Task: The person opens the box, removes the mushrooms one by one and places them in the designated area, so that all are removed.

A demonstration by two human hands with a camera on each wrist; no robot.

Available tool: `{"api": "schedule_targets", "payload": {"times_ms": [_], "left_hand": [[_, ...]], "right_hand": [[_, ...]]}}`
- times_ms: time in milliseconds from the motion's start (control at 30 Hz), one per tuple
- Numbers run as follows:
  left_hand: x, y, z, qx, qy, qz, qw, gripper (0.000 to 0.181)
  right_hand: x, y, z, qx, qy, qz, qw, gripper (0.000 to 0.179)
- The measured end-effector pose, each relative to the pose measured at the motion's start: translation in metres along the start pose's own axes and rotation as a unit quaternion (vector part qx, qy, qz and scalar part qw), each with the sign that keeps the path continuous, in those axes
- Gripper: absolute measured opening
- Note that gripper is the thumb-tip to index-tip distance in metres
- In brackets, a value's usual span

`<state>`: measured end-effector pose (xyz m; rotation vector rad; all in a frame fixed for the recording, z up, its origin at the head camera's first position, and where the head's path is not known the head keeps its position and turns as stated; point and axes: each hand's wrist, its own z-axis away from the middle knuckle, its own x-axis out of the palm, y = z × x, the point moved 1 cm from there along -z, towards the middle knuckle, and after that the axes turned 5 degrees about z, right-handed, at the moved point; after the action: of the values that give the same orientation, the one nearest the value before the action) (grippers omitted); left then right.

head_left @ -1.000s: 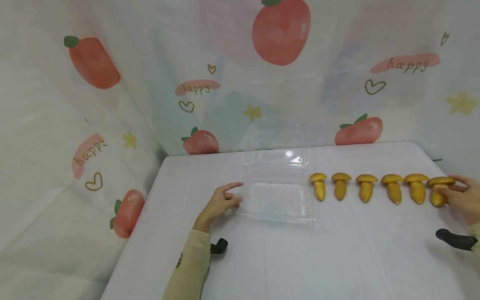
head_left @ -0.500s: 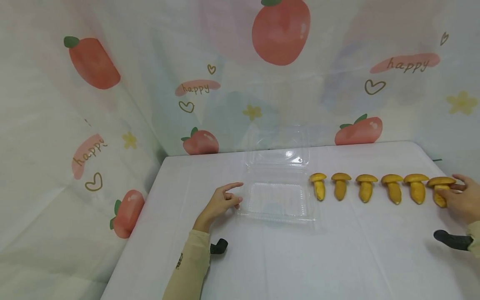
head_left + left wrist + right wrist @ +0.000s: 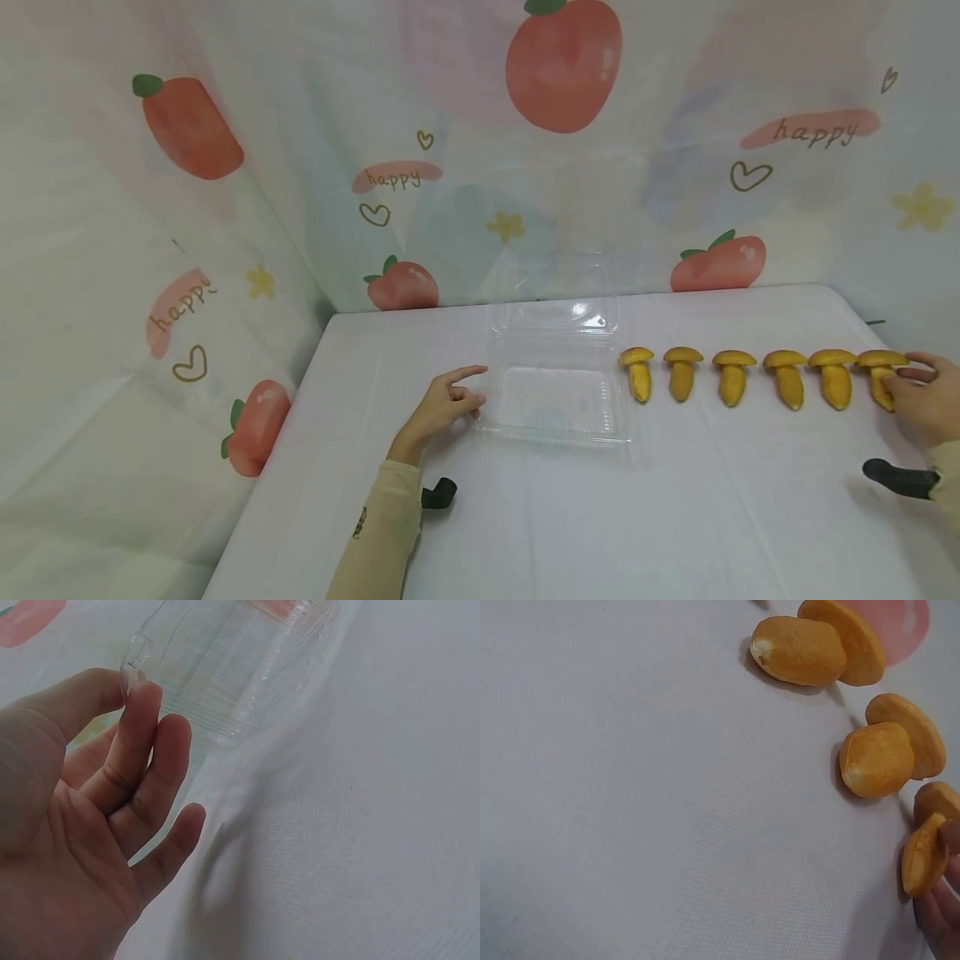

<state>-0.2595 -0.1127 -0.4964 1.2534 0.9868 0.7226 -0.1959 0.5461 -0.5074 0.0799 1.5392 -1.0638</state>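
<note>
In the head view, my left hand (image 3: 442, 404) is at the left edge of an open clear plastic clamshell container (image 3: 555, 435). The left wrist view has the thumb and a fingertip pinching the container's rim (image 3: 135, 667), while the other fingers are loosely bent. My right hand (image 3: 930, 404), at the far right, grips a yellow-brown toy mushroom (image 3: 879, 358) at the right end of a row of similar ones. Fingers cover part of its stem; the right wrist view catches the mushroom (image 3: 924, 859) and some fingers at its right edge.
Several more mushrooms (image 3: 783, 379) lie in a row right of the container, caps toward the back. The container's raised lid (image 3: 555, 317) stands near the table's back edge. Behind the white table (image 3: 637, 525) hangs a patterned cloth wall (image 3: 465, 83).
My right hand has shifted slightly left, and the mushroom in its fingers has turned and moved closer to its neighbour. The left hand and container have stayed in place.
</note>
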Motion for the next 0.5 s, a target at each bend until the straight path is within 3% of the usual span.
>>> {"api": "schedule_targets", "payload": {"times_ms": [500], "left_hand": [[0.0013,0.0007,0.0009,-0.002,0.006,-0.008,0.9999,0.054]], "right_hand": [[0.0010,0.0075,-0.0090,0.016,0.006,-0.011,0.9998,0.064]]}}
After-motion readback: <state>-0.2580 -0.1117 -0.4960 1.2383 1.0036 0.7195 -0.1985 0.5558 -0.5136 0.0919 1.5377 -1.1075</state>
